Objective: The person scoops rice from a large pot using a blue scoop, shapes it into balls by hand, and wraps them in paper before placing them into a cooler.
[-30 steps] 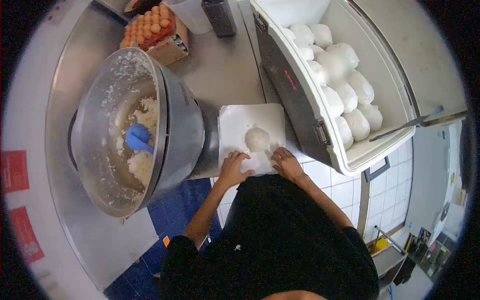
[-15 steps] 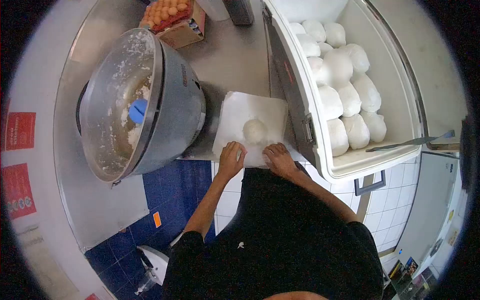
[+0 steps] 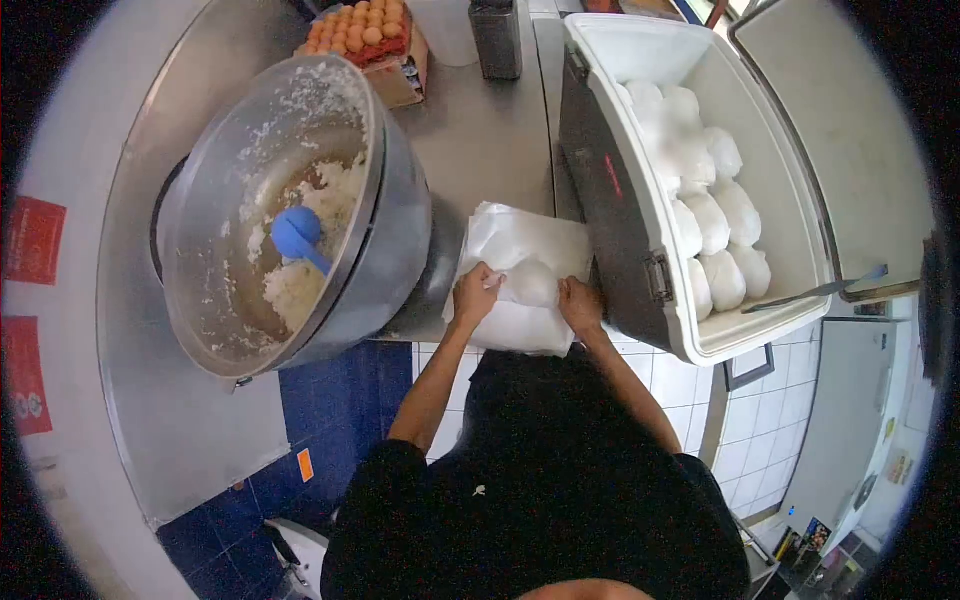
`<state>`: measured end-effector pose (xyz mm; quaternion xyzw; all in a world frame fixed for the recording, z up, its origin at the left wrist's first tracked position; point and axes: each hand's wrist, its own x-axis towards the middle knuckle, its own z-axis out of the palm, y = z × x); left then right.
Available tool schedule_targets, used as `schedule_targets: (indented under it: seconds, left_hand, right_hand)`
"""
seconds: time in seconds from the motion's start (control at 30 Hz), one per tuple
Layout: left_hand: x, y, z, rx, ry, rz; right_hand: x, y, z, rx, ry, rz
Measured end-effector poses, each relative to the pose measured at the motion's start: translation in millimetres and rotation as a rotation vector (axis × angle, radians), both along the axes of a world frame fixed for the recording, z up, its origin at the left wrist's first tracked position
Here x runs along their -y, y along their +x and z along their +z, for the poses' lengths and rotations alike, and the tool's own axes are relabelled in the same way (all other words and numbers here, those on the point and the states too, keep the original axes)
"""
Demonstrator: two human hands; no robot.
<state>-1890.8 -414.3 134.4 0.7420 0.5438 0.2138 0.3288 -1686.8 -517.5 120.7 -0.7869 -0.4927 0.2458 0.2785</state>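
A rounded mound of rice (image 3: 531, 284) rests on a stack of white wrapping paper (image 3: 500, 222) at the counter's front edge, and the top sheet seems folded over it. My left hand (image 3: 477, 294) pinches that sheet on the mound's left side. On the other side, my right hand (image 3: 580, 305) has its fingers closed on the same sheet. To the left stands a big metal rice pot (image 3: 400, 225), with cooked rice (image 3: 297, 292) and a blue scoop (image 3: 296, 233) inside.
An open cooler box (image 3: 625, 215) on the right holds several white wrapped bundles (image 3: 738, 212). A strap (image 3: 810, 292) crosses its near end. Behind the pot are a tray of eggs (image 3: 372, 35) and a dark container (image 3: 496, 40).
Both hands have moved from the paper's near edge up beside the mound, bringing the sheet over it. The view has shifted, and more of the pot's inside shows.
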Motion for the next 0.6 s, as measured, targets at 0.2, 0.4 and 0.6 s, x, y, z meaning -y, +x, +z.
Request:
schedule_targets:
  seconds: [0.2,0.4,0.6]
  left_hand:
    - [2.6,-3.8,29.3,-0.017,0.343,-0.038]
    - [15.9,7.1,20.8,0.573,-0.168,-0.102]
    - [-25.0,9.8,-29.2,0.437,0.005,-0.068]
  right_hand:
    - [17.0,-24.4,21.0,0.369,0.290,-0.217]
    - [39.5,-56.5,14.7,-1.033,-0.101,-0.701]
    - [9.4,-48.6,-2.0,-0.287,0.100,-0.451]
